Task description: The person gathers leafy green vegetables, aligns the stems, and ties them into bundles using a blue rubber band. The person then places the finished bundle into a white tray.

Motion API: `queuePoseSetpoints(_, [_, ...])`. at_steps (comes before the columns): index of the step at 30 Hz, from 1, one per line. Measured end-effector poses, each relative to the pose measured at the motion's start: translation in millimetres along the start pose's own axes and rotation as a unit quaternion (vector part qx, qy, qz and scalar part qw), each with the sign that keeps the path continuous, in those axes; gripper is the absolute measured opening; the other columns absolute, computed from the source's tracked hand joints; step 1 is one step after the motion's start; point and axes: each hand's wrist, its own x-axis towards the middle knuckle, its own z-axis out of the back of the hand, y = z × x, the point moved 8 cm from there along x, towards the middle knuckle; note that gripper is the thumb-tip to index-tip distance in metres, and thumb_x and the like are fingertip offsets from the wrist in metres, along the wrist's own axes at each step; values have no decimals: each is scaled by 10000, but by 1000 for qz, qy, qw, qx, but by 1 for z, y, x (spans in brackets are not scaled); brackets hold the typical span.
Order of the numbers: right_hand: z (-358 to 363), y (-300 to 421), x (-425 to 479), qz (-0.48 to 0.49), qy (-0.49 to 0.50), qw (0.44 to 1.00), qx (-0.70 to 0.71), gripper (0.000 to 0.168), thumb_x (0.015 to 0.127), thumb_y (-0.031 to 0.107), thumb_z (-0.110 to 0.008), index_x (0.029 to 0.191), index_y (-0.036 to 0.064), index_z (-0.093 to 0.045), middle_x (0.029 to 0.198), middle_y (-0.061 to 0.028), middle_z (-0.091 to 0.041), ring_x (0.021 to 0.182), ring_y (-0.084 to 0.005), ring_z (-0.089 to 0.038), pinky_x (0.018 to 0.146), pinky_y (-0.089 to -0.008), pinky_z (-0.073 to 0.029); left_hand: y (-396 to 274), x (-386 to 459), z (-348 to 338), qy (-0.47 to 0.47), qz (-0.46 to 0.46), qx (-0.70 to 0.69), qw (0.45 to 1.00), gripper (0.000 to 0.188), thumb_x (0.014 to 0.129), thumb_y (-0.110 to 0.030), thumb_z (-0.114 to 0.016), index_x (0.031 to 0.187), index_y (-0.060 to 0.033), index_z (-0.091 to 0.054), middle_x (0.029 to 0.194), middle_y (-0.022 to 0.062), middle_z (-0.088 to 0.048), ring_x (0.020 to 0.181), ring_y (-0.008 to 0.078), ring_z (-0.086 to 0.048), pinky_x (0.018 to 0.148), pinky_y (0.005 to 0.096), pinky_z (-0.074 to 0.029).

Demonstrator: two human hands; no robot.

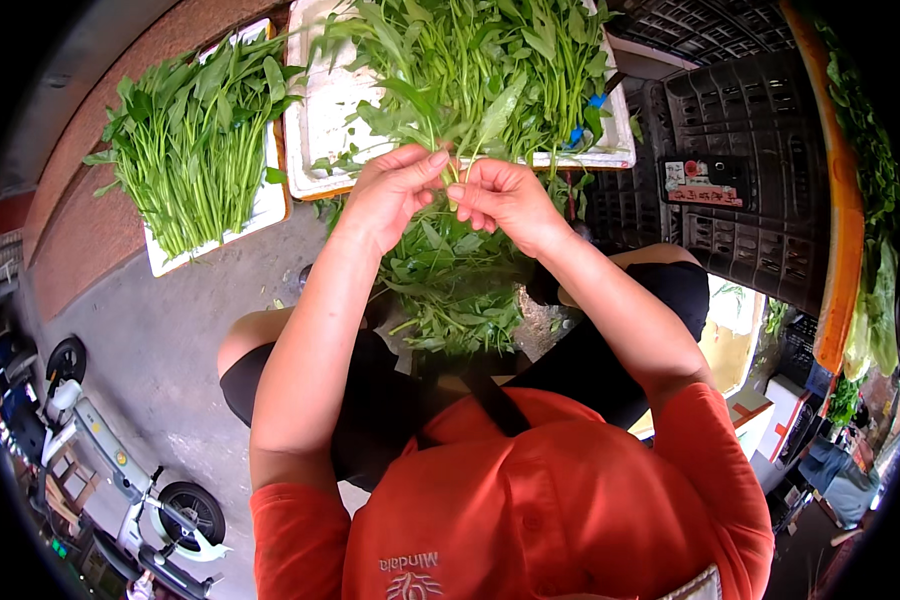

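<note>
My left hand (pixel 394 191) and my right hand (pixel 508 199) meet in front of me. Between them are a few stems of leafy greens (pixel 499 116) that look like water spinach, leaf ends pointing away from me. Left thumb and fingers close around the stems; the right thumb and forefinger pinch them lower down. Just beyond lies a large pile of the same greens (pixel 480 45) in a white foam tray (pixel 337 97). Below my hands, loose leafy cuttings (pixel 457 300) form a heap between my knees.
To the left, an aligned bunch of greens (pixel 195 142) rests on a white foam board (pixel 270 202). Black plastic crates (pixel 750 127) stand on the right, with a phone (pixel 705 182) against them. A light-coloured electric bicycle (pixel 112 450) is on the concrete floor (pixel 172 337) at lower left.
</note>
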Motion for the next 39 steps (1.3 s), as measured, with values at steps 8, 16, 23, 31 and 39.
queuePoseSetpoints(8, [2, 47, -12, 292, -117, 875, -368, 91, 762, 128, -589, 748, 38, -584, 588, -43, -548, 476, -142, -516, 466, -271, -438, -17, 2, 13, -83, -91, -28, 992, 128, 716, -95, -670, 732, -88, -544, 723, -7, -575, 591, 59, -449, 542, 179, -346])
queuePoseSetpoints(16, [-22, 45, -17, 201, 97, 843, -489, 149, 685, 116, -672, 763, 32, -577, 629, -46, -553, 564, -159, -540, 521, -243, -443, -34, 12, 19, -120, -159, 67, 978, 158, 700, -100, -686, 790, -67, -561, 675, -22, -555, 571, 54, -443, 547, 181, -359])
queuePoseSetpoints(23, [40, 65, 6, 192, -161, 942, -223, 165, 707, 150, -667, 810, 33, -611, 734, -49, -554, 677, -139, -514, 606, -258, -421, -13, 2, -20, -36, -137, 187, 972, 300, 672, -57, -701, 936, -39, -561, 806, 16, -614, 661, 62, -539, 620, 208, -448])
queuePoseSetpoints(31, [36, 71, -9, 304, -218, 909, -186, 99, 685, 104, -678, 718, 28, -624, 876, -80, -527, 810, -170, -511, 668, -252, -416, 10, 8, -4, -46, -30, -28, 998, 129, 765, -170, -627, 847, -90, -568, 706, -28, -544, 601, 60, -469, 550, 180, -379])
queuePoseSetpoints(39, [-65, 63, -65, 486, 39, 763, -425, 143, 653, 147, -678, 689, 59, -571, 913, -45, -521, 842, -200, -494, 728, -317, -399, -3, 11, 25, -120, -54, -35, 991, 140, 798, -157, -581, 886, -48, -573, 829, 26, -595, 648, 83, -496, 607, 197, -408])
